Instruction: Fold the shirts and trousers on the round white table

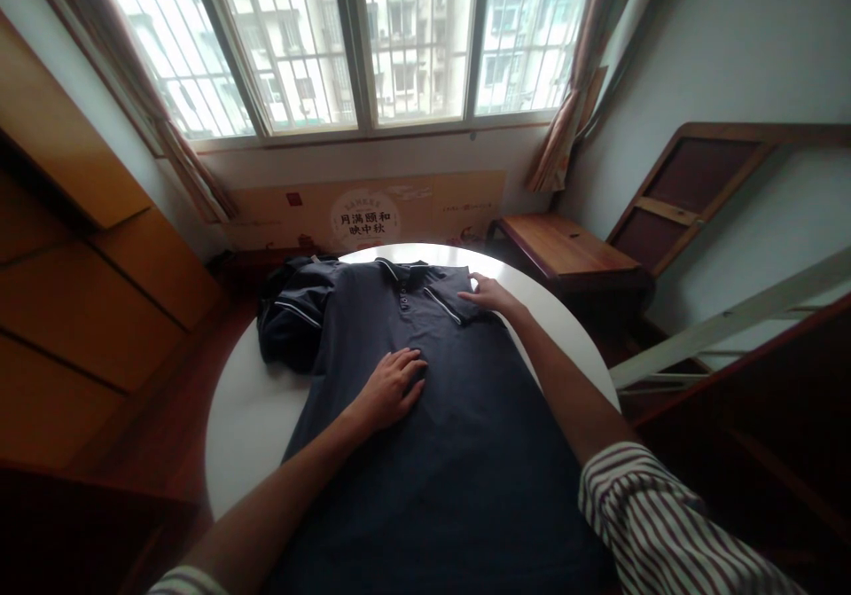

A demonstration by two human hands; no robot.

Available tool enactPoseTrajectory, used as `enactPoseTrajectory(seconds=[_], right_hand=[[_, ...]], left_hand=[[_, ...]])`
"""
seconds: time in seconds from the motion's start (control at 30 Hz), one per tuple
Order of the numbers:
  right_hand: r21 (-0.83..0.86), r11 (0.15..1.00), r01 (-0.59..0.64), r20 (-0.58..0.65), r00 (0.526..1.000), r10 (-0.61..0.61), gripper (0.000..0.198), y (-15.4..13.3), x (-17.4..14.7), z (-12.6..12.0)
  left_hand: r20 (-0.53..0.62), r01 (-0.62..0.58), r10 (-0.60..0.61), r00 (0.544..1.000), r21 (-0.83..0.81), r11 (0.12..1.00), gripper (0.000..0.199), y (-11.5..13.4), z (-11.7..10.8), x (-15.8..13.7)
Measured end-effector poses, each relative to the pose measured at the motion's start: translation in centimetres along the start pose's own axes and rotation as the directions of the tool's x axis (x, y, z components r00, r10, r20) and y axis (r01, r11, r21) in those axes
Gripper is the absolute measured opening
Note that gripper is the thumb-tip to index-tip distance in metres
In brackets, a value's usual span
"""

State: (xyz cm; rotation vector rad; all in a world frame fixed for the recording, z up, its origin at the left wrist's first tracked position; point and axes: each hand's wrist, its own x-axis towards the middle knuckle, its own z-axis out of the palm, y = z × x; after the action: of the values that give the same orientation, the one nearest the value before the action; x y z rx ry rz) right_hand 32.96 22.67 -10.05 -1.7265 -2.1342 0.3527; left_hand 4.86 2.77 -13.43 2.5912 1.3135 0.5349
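A dark navy polo shirt (439, 453) lies spread over a round white table, its collar and buttoned placket towards the window. The sleeve on the right, edged with a white stripe (442, 305), lies folded inward over the chest. My left hand (392, 388) rests flat on the middle of the shirt, fingers stretched out. At the shirt's upper right edge, my right hand (492, 295) touches the folded sleeve near the shoulder, with its fingers apart. Beside the shirt on the left sits a bunched heap of dark clothing (285, 333), partly covered by the other white-striped sleeve.
The round white table (256, 418) shows its rim on both sides. A low wooden stool or bench (565, 245) stands behind it to the right. Barred windows (418, 36) and a printed cardboard panel (458, 209) are ahead. Wooden cabinets (73, 329) line the left.
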Motion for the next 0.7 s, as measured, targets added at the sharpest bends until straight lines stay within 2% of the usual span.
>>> enactPoseTrajectory(seconds=[0.07, 0.17, 0.23, 0.4, 0.53, 0.6, 0.7], right_hand=[[-0.027, 1.0, -0.014, 0.018, 1.0, 0.015, 0.054, 0.1, 0.1, 0.8], [-0.063, 0.998, -0.024, 0.009, 1.0, 0.024, 0.036, 0.5, 0.3, 1.5], [-0.082, 0.996, -0.033, -0.013, 0.999, 0.032, 0.032, 1.0, 0.4, 1.6], [-0.132, 0.99, -0.042, -0.055, 0.998, 0.035, 0.038, 1.5, 0.4, 1.5], [-0.176, 0.983, 0.049, -0.099, 0.993, -0.067, 0.057, 0.5, 0.4, 1.9], [-0.216, 0.972, 0.098, -0.036, 0.993, -0.108, 0.063, -0.1, 0.1, 2.7], [-0.277, 0.956, 0.097, 0.107, 0.992, -0.07, 0.07, -0.8, -0.5, 4.1]], left_hand=[[-0.004, -0.003, 0.003, 1.0, -0.007, 1.0, 0.036, 0.0, 0.0, 0.0], [-0.006, -0.007, 0.007, 1.0, -0.009, 1.0, 0.036, -0.1, 0.0, 0.0], [-0.004, -0.005, 0.005, 1.0, -0.011, 1.0, 0.036, -0.1, 0.1, 0.0], [0.0, 0.003, -0.003, 1.0, -0.016, 1.0, 0.036, 0.1, 0.1, -0.1], [0.002, 0.012, -0.012, 1.0, -0.009, 1.0, 0.036, 0.2, 0.0, 0.0], [0.007, 0.013, -0.013, 1.0, -0.007, 1.0, 0.036, 0.2, 0.0, 0.1], [0.011, 0.013, -0.013, 1.0, -0.01, 1.0, 0.037, 0.3, -0.1, 0.1]])
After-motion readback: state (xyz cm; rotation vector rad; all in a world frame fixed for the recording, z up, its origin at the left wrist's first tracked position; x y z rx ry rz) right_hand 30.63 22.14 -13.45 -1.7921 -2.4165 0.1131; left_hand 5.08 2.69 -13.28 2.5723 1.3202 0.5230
